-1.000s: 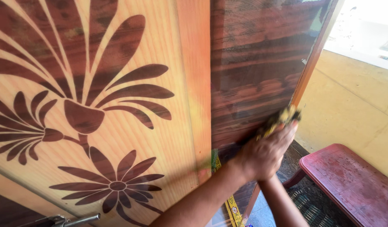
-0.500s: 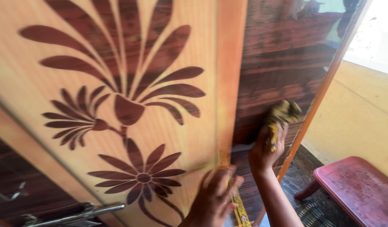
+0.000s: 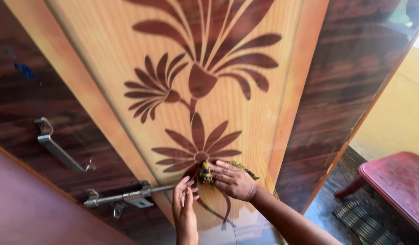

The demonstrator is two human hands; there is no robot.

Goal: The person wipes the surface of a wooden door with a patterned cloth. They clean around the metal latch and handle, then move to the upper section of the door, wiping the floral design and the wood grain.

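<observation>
Door (image 3: 246,113) with a dark flower pattern fills the view. The right hand (image 3: 232,180) presses a yellow cloth (image 3: 205,171) flat against it, fingers spread over the cloth. The left hand (image 3: 184,206), just below, fingers loosely together, touches the door. A metal bolt (image 3: 123,197) lies left of it.

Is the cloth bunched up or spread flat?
Bunched up. The yellow patterned cloth sits crumpled under the right hand, pressed against the flower-patterned wooden door.

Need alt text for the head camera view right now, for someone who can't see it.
The right hand presses a yellow patterned cloth against the lower dark-brown flower on a glossy orange wooden door. The left hand touches the door beside it, near a steel slide bolt.
</observation>
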